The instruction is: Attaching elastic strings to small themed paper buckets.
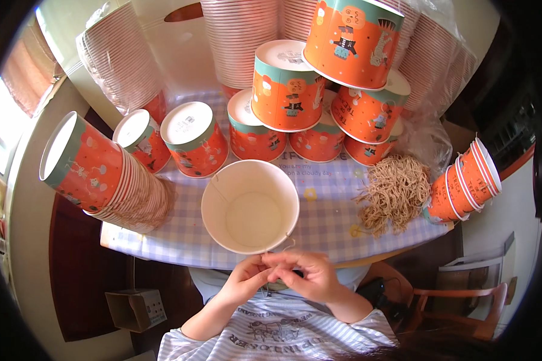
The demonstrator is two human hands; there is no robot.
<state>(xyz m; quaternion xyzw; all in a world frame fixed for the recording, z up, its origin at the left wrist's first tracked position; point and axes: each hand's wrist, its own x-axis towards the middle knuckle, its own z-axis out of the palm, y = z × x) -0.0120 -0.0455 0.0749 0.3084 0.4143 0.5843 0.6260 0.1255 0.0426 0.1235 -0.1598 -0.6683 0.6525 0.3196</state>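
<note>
We bring both hands together just below the near rim of an open paper bucket (250, 207), which stands mouth up at the front edge of the blue-and-white checked tablecloth (328, 225), its white inside facing us. Our left hand (249, 280) has its thumb and fingers drawn in to meet our right hand (307, 277), whose fingers curl over the left fingertips; we cannot tell whether either pinches anything. A thin tan cord (290, 233) shows at the bucket's near rim, close above our fingers. To the right lies a loose heap of tan cords (397, 189), beside a short nested stack of orange buckets (464, 183). Beyond our bucket, upside-down orange-and-teal buckets (289, 96) are piled up, with tall plastic-wrapped stacks (123, 60) behind.
</note>
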